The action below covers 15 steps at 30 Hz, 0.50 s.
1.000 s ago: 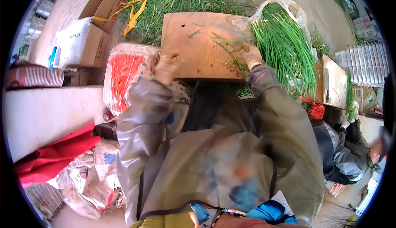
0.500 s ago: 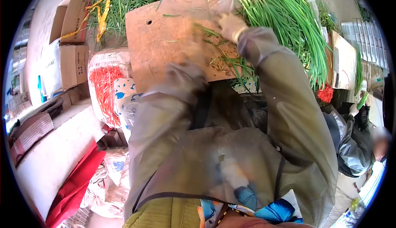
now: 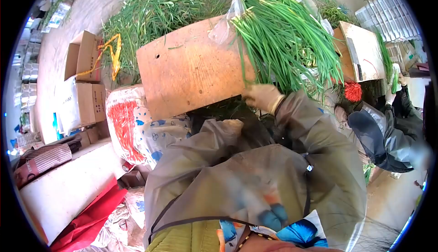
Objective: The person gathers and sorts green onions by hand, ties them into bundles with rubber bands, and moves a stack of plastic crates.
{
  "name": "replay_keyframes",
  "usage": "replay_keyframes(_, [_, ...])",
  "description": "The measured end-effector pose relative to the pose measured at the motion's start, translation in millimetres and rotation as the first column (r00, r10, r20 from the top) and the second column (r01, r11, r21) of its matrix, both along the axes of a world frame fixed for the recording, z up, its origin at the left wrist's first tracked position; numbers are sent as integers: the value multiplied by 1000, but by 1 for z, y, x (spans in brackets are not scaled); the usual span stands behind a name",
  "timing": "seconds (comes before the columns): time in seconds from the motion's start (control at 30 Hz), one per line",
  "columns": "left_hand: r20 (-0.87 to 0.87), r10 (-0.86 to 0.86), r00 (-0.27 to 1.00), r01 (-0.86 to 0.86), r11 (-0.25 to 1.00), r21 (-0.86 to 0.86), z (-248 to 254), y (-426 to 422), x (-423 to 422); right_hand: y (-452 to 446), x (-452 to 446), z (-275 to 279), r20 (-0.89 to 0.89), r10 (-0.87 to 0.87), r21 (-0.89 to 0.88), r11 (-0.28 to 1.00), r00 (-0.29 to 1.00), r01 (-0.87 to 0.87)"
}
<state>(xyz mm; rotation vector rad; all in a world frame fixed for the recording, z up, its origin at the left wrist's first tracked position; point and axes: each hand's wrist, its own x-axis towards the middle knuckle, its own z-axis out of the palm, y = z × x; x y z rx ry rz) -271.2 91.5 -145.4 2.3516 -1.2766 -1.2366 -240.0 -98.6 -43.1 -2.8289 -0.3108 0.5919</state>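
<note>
A worn wooden board [image 3: 191, 69] with a small hole lies in front of me. My right hand [image 3: 263, 98], in a pale glove, is at the board's lower right corner, its fingers reaching left over the edge and holding nothing I can see. My left hand [image 3: 234, 125] hangs below the board's front edge, close to my apron; its fingers are mostly hidden. A large bundle of long green chive-like stalks [image 3: 287, 37] covers the board's right end, with clear plastic [image 3: 222, 31] at its cut ends.
Loose greens [image 3: 159, 10] are heaped behind the board. At left are cardboard boxes [image 3: 89, 101] and a bag of red ties [image 3: 124, 126]. A wooden crate [image 3: 365, 53] and stacked white baskets [image 3: 388, 17] stand right. Another person's sleeve [image 3: 401, 133] shows at far right.
Both hands have moved back toward me from over the board. The trimmings scattered on its right part are gone from its surface. My view has shifted, showing more floor beyond.
</note>
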Motion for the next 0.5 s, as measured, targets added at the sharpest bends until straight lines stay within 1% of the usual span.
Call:
replay_keyframes(0.03, [-77,6,997,-3,999,42,15,3,8,-7,16,11,-93,-178,9,984,980,180])
replay_keyframes(0.07, [-151,17,988,-4,996,85,29,4,17,-23,34,12,133,-266,144,958,955,246])
replay_keyframes(0.1, [-225,33,974,-4,992,129,38,6,24,-42,54,13,334,-364,291,917,869,272])
replay_keyframes(0.13, [-127,148,981,-147,989,13,43,12,20,-59,78,12,417,-404,131,913,814,386])
replay_keyframes(0.17, [-109,148,983,-147,989,15,52,13,20,-72,100,10,502,-427,-19,864,752,504])
replay_keyframes(0.23, [-117,330,937,-343,933,-114,71,14,22,-83,128,-5,347,-612,-184,699,711,691])
replay_keyframes(0.27, [-129,321,938,-335,937,-104,75,13,25,-83,136,-27,383,-588,-275,664,713,696])
replay_keyframes(0.3, [-115,321,940,-333,937,-106,79,12,29,-69,140,-27,359,-551,-373,655,753,657])
replay_keyframes(0.37, [-231,358,905,-410,880,-240,84,11,33,-48,139,-50,354,-399,-398,754,846,522])
replay_keyframes(0.4, [-234,362,902,-414,879,-237,83,9,38,-46,138,-67,369,-470,-324,743,802,585])
replay_keyframes(0.43, [-229,362,904,-412,880,-237,79,8,46,-42,136,-68,376,-539,-249,724,753,643])
replay_keyframes(0.47, [-284,394,874,-467,844,-266,72,7,54,-45,131,-67,377,-613,-177,688,694,704])
replay_keyframes(0.5, [-342,422,840,-521,802,-292,62,5,63,-47,130,-69,386,-650,-133,664,655,736])
